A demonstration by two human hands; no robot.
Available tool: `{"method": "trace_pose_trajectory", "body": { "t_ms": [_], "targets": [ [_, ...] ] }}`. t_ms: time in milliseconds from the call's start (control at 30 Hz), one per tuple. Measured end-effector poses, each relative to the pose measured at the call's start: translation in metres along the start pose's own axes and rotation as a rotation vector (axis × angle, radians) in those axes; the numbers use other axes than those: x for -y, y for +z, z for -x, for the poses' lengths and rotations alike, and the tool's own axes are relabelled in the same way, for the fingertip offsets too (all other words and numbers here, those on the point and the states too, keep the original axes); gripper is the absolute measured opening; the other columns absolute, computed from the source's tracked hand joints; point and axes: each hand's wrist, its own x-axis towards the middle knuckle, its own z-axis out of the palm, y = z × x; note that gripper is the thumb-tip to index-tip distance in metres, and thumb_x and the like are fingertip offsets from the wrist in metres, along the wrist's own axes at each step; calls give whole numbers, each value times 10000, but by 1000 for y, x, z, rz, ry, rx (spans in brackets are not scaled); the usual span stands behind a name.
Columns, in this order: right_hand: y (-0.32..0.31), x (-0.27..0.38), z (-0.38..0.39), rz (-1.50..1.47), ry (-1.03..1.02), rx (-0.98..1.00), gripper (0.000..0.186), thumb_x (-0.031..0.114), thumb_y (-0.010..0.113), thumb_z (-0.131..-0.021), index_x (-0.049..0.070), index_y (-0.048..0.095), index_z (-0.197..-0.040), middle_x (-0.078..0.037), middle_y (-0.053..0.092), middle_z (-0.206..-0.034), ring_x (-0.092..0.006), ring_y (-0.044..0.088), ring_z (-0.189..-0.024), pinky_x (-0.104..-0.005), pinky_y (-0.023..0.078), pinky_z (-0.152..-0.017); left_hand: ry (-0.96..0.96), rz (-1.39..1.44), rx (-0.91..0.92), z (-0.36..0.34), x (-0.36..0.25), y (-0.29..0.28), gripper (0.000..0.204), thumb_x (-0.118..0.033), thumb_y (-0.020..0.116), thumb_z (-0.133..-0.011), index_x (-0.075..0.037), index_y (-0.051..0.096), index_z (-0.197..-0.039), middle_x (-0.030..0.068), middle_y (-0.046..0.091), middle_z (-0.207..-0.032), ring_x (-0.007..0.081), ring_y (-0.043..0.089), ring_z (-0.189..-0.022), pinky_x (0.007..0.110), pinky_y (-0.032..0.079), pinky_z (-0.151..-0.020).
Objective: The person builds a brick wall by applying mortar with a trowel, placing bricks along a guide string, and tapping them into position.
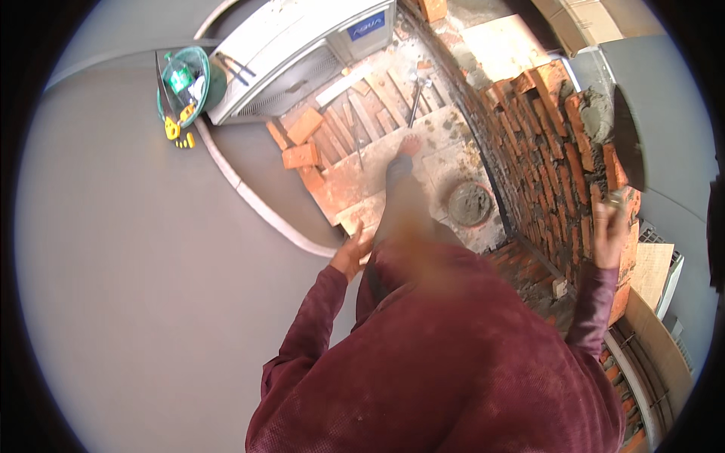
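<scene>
Brick wall (545, 162) alongside; trowel (630, 140) gripped in right hand (606, 232).

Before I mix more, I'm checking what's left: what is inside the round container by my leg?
Grey mortar with an uneven top shows inside the container. Its depth, and anything beneath that surface, cannot be seen.

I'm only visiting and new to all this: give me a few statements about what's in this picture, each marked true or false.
1. The right hand holds a trowel. True.
2. The left hand grips a brick. False: no brick shows in it.
3. A round mass of grey mortar sits left of the brick wall. True.
4. The person's sleeves are bright yellow. False: they are dark red.
5. The bucket at upper left is orange. False: it is green.
</scene>
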Motion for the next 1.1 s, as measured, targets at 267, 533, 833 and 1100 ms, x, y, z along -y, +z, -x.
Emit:
{"method": "trace_pose_trajectory", "body": {
  "t_ms": [267,533,833,1100],
  "targets": [
    [204,-96,105,-205,997,660,219,280,556,-955,67,576,-1003,-10,502,-648,-134,453,-482,-316,383,-417,-25,-46,-555,-84,42,-141,615,-482,516,-967,-98,411,-1435,115,499,-1403,282,470,-1306,479,364,-1073],
    [368,-302,227,184,1185,758,400,367,415,-983,37,587,-1130,-222,612,-1009,-325,595,-884,-419,487,-745,100,324,-651,-231,-33,-263,525,-318,488,-1010,-9,327,-1403,166,546,-1280,314,565,-1195,464,486,-977],
    [349,-271,280,290,1054,345,621,561,515,-933,18,587,-1226,-86,618,-868,-162,556,-640,-319,444,-530,226,975,-700,-459,-110,-405,796,-599,503,-931,86,401,-1324,279,467,-1339,418,466,-1258,525,429,-1052],
    [440,-372,317,-2,1544,235,612,555,558,-898,60,479,-1251,-90,509,-937,-197,514,-750,-397,448,-584,691,648,-671,-539,-98,-444,526,-356,548,-991,11,422,-1347,146,527,-1240,263,531,-1130,381,548,-849]
  ]
}}
